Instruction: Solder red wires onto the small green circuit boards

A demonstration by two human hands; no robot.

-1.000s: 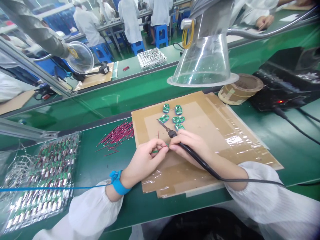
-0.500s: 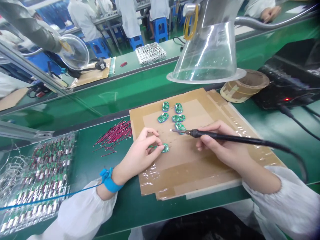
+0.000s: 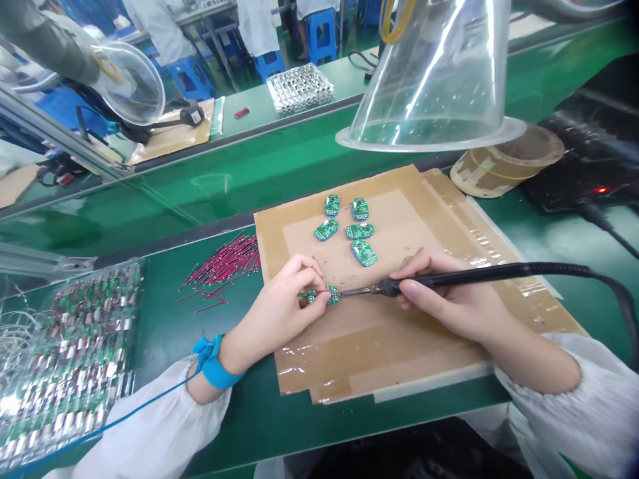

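**Right hand [image 3: 452,305] wrapped round a soldering iron [image 3: 479,275]; left hand [image 3: 282,303] pinching a red wire [image 3: 322,291] over a board [image 3: 333,296]**

Taped cardboard [image 3: 399,349] bears the work. To its left, a pile of loose wires [image 3: 224,263] looks unused. Five other boards [image 3: 363,253] lie farther back; whether they are finished, I can't tell. The board under the left fingertips seems mid-work, the iron's tip at its edge, contact too small to judge.
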